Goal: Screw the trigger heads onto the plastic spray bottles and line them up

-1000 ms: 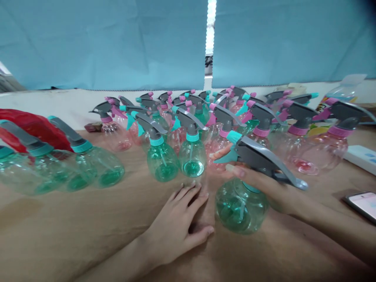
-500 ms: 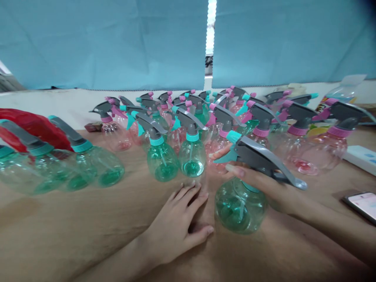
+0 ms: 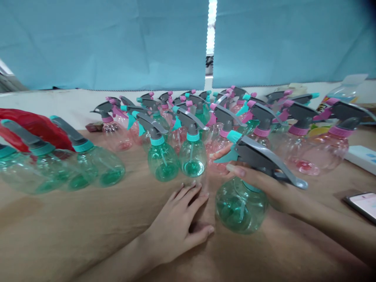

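Gripping green bottle (image 3: 232,209) by its neck, my right hand (image 3: 267,182) curled | my left hand (image 3: 173,225) open, empty on tabletop (image 3: 102,223) | grouped bottles (image 3: 163,160) have heads on; anything left, I can't tell

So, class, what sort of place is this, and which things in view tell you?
Perhaps a small workshop or packing spot: many spray bottles crowd a wooden table, a blue sheet hangs behind, and a phone lies at the right.
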Demonstrator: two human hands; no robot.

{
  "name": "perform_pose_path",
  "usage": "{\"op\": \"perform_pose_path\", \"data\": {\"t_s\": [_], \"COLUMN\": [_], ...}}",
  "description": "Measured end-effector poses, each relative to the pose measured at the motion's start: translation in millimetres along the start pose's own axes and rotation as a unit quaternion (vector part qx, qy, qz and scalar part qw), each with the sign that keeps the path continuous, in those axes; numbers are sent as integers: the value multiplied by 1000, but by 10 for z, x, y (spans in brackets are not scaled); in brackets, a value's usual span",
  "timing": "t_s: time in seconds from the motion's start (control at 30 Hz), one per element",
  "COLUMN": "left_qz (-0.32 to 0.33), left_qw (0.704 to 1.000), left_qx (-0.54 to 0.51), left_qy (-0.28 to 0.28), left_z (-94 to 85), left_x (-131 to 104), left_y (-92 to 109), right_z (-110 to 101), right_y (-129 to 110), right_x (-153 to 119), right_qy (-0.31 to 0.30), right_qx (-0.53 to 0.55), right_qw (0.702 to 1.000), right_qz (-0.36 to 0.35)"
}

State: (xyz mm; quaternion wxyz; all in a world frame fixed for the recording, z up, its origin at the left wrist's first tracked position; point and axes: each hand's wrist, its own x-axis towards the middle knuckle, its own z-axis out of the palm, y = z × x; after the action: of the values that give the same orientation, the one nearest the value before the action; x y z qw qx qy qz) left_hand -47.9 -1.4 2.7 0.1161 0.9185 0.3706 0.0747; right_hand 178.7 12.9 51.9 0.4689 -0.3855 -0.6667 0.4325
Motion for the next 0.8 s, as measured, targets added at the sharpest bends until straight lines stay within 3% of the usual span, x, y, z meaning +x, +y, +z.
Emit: {"op": "perform_pose_path", "data": {"t_s": [0.63, 0.8], "left_qz": [1, -2], "left_qw": [1000, 1000], "left_qx": [3, 4], "left_qy": [1, -1], "left_z": [0, -8], "left_x": [-6, -4], "left_y": [-3, 6], "right_z": [0, -32], "right_y": [-27, 15], "right_x": [-2, -30], "right_qy": [5, 8], "right_qx": [8, -43], "right_qw": [1000, 999], "right_qz": [0, -12]}}
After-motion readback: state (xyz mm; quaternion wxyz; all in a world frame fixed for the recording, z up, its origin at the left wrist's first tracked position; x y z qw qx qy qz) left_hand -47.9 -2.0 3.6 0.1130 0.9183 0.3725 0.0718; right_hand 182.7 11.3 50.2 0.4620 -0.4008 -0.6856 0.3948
